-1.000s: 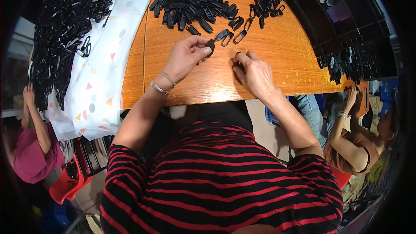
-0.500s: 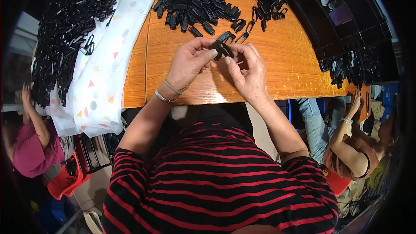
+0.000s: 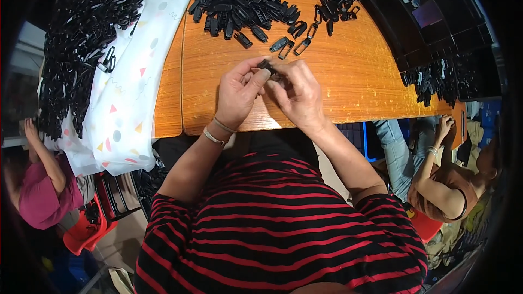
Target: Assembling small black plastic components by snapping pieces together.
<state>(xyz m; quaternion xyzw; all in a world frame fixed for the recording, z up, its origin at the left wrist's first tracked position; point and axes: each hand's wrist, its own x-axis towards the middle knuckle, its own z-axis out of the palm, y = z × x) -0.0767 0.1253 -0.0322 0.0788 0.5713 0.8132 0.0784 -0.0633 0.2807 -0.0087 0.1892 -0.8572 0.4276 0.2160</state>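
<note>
In front of me, above the near part of the wooden table [image 3: 229, 106], both hands meet at a small black plastic piece [image 3: 266, 66]. My left hand [image 3: 239, 90], with bands on its wrist, pinches the piece between thumb and fingers. The fingers of my right hand [image 3: 300, 90] are closed against its right side and partly hide it, so its full shape cannot be made out. Just beyond my hands lie several loose black plastic frames, among them an oblong open frame [image 3: 302, 47] and a frame beside it [image 3: 282, 45].
A big heap of black plastic pieces [image 3: 239, 2] covers the far table. Another heap [image 3: 87, 38] lies on a patterned white sheet [image 3: 128, 87] at left. Black bins [image 3: 425, 22] stand at right, by more pieces [image 3: 433, 84]. People sit at both sides.
Both hands have shifted slightly left with the black piece. My right fingers have curled in closer over it. The loose frames beyond my hands now show more fully.
</note>
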